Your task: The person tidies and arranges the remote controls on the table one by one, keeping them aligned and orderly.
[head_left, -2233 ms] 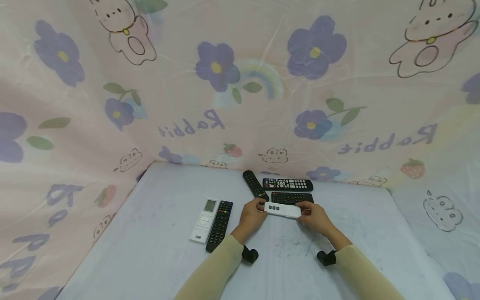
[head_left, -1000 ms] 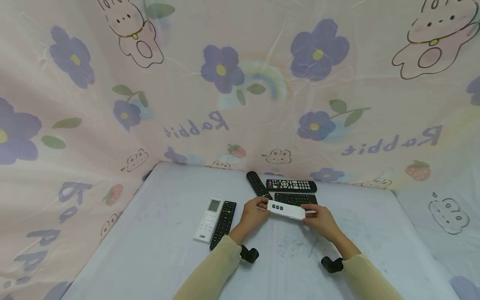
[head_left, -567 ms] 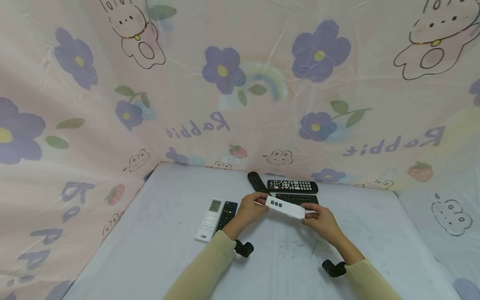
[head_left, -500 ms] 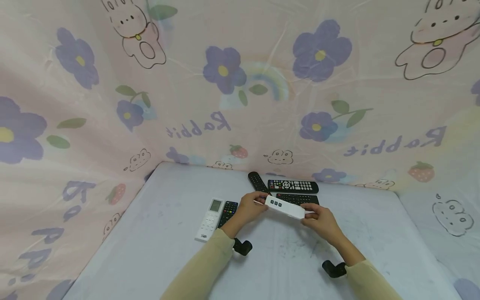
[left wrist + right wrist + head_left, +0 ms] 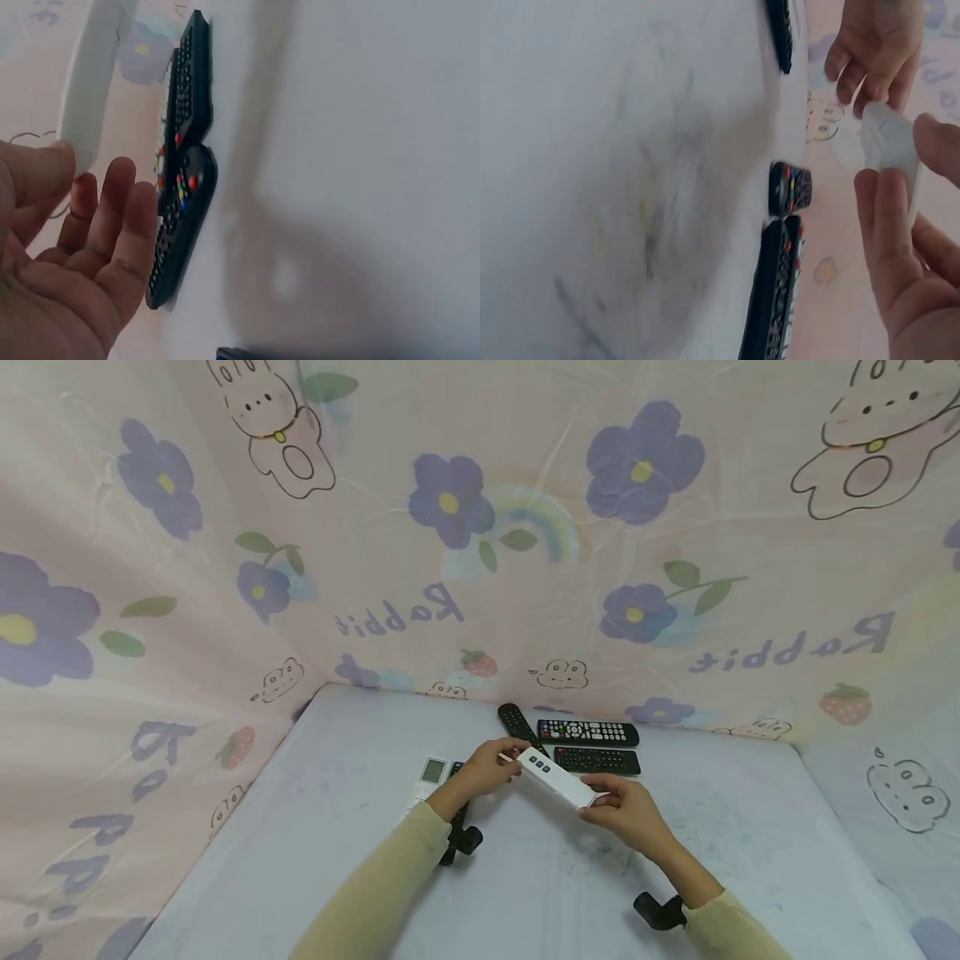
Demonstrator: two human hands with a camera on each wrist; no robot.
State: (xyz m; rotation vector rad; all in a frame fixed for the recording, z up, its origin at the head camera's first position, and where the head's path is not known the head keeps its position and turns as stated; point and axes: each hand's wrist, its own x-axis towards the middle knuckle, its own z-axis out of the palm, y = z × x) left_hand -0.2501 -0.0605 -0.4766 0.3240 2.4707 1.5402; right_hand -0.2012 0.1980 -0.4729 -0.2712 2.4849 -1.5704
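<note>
A slim white remote control [image 5: 557, 777] with three small dark buttons is held up over the table between both hands. It lies slantwise in the head view, its right end nearer the person. My left hand [image 5: 486, 767] pinches the far left end between thumb and fingertips; in the left wrist view the other fingers of that left hand [image 5: 82, 270] are loosely bent below the remote [image 5: 90, 82]. Thumb and fingers of my right hand [image 5: 626, 814] grip the opposite end. The right wrist view shows that right hand [image 5: 911, 277] around the remote's end.
Behind the hands lie a slanted black remote [image 5: 514, 720], a black one with white keys [image 5: 587, 732] and another black remote [image 5: 597, 761]. Left, a white remote with a screen [image 5: 432, 771] and a black remote [image 5: 459, 817] are partly covered by the left arm. Patterned cloth [image 5: 510, 610] walls the table.
Both hands have shifted left with the white remote, which has turned from nearly level to slanted. The black remote behind it shows fully now, while the left arm covers more of the left pair.
</note>
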